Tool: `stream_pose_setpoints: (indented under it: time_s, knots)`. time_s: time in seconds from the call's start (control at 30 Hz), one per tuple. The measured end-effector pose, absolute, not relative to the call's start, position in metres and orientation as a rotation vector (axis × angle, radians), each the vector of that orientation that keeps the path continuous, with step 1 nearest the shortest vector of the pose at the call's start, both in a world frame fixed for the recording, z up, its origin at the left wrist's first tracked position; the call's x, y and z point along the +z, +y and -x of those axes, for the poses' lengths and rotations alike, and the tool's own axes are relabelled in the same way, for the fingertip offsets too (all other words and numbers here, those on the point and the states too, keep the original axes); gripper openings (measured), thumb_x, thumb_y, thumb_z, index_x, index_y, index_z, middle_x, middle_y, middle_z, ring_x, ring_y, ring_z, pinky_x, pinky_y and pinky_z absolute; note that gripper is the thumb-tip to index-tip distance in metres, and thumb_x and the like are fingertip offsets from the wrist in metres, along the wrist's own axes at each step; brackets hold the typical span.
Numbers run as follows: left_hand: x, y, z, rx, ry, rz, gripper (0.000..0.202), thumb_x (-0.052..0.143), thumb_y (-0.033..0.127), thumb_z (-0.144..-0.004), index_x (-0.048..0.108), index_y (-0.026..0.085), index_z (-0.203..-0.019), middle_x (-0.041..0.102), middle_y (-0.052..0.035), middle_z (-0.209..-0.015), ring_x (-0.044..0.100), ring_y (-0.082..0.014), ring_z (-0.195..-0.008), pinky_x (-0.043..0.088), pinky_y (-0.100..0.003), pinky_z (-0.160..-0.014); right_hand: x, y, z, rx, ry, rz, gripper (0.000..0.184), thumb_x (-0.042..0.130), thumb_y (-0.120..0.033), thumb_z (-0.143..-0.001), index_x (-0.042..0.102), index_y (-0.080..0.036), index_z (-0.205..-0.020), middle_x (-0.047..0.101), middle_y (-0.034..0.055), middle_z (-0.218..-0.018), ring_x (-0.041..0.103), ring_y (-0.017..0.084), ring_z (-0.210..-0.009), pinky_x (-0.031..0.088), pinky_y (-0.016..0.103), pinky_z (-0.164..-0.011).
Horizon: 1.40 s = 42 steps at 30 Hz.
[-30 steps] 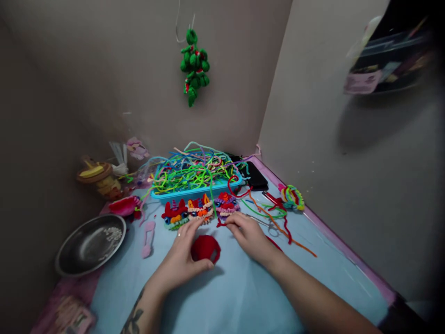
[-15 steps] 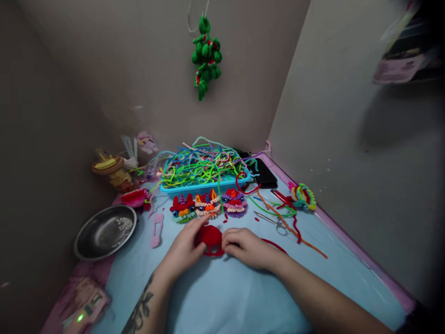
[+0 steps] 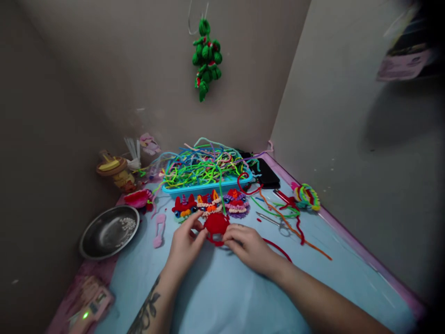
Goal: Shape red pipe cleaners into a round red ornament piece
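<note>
Both hands hold a red fuzzy pipe-cleaner piece (image 3: pixel 216 226) just above the light blue table (image 3: pixel 222 297). My left hand (image 3: pixel 184 243) grips its left side, and my right hand (image 3: pixel 245 243) grips its right side with a red pipe-cleaner tail (image 3: pixel 278 247) trailing right. Just beyond the red piece stand three small colourful pipe-cleaner figures (image 3: pixel 210 205) in a row. Behind them a blue tray (image 3: pixel 205 188) is heaped with pipe cleaners of many colours.
A metal bowl (image 3: pixel 108 232) with small white beads sits at the left. Scissors (image 3: pixel 274 220) and loose pipe cleaners (image 3: pixel 295 227) lie at the right, beside a coiled multicolour bundle (image 3: pixel 306 195). A black phone (image 3: pixel 266 175) lies behind. A green ornament (image 3: pixel 206 53) hangs on the wall.
My right hand came back from the far figures to the red piece. Both hands now hold it, lifted and moved slightly away from me.
</note>
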<state>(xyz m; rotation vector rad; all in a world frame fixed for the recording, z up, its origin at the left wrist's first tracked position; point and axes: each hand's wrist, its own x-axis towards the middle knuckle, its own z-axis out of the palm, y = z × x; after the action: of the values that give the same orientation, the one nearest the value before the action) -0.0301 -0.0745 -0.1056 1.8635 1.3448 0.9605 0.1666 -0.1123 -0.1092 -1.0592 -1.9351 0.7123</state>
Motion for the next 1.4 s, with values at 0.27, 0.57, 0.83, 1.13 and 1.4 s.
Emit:
stream_pose_setpoints:
  time_s: [0.27,0.57,0.83,1.13,1.4]
  knots:
    - [-0.095,-0.081,0.017,0.996,1.236,-1.394,0.048,0.062,0.04,-0.072,0.057,0.012,-0.111,0.064,-0.0032,-0.074,0.058,-0.0137,-0.063,0.044,-0.024,-0.058,-0.111,-0.11,-0.171,0.337,-1.894,1.098,0.016,0.048,-0.012,-0.086,0.061,-0.02,-0.086,0.064,0.006,-0.087,0.056,0.018,-0.085,0.046,0.033,-0.076]
    - [-0.096,-0.079,0.015,1.077,1.164,-1.064,0.059,0.071,0.044,-0.064,0.055,0.011,-0.11,0.049,0.0067,-0.054,0.038,-0.0054,-0.043,0.026,-0.018,-0.044,-0.117,-0.117,-0.161,0.308,-1.992,1.045,0.017,0.048,-0.012,-0.085,0.061,-0.021,-0.091,0.06,0.0084,-0.1,0.056,0.019,-0.091,0.047,0.035,-0.08]
    - [-0.101,-0.074,0.026,1.075,1.123,-1.19,0.047,0.066,0.043,-0.07,0.062,0.013,-0.106,0.055,0.0014,-0.063,0.042,-0.0084,-0.052,0.031,-0.02,-0.05,-0.116,-0.105,-0.169,1.072,-1.286,1.124,0.017,0.06,-0.034,-0.078,0.058,-0.018,-0.072,0.058,0.0091,-0.104,0.054,0.022,-0.101,0.044,0.033,-0.081]
    - [-0.102,-0.076,0.021,1.023,1.064,-1.128,0.045,0.068,0.039,-0.07,0.063,0.013,-0.106,0.064,-0.0015,-0.067,0.053,-0.0107,-0.057,0.041,-0.022,-0.056,-0.116,-0.106,-0.166,1.738,-0.734,0.943,0.029,0.076,-0.036,-0.062,0.056,-0.017,-0.071,0.063,0.0014,-0.073,0.048,0.008,-0.052,0.037,0.021,-0.053]
    - [-0.107,-0.078,0.015,1.075,1.09,-1.164,0.054,0.071,0.035,-0.065,0.053,0.019,-0.114,0.053,-0.0138,-0.126,0.064,-0.0159,-0.081,0.05,-0.031,-0.074,-0.119,-0.104,-0.162,1.465,-0.747,0.977,0.033,0.075,-0.043,-0.063,0.056,-0.018,-0.074,0.059,-0.0007,-0.072,0.048,0.009,-0.057,0.037,0.022,-0.058]
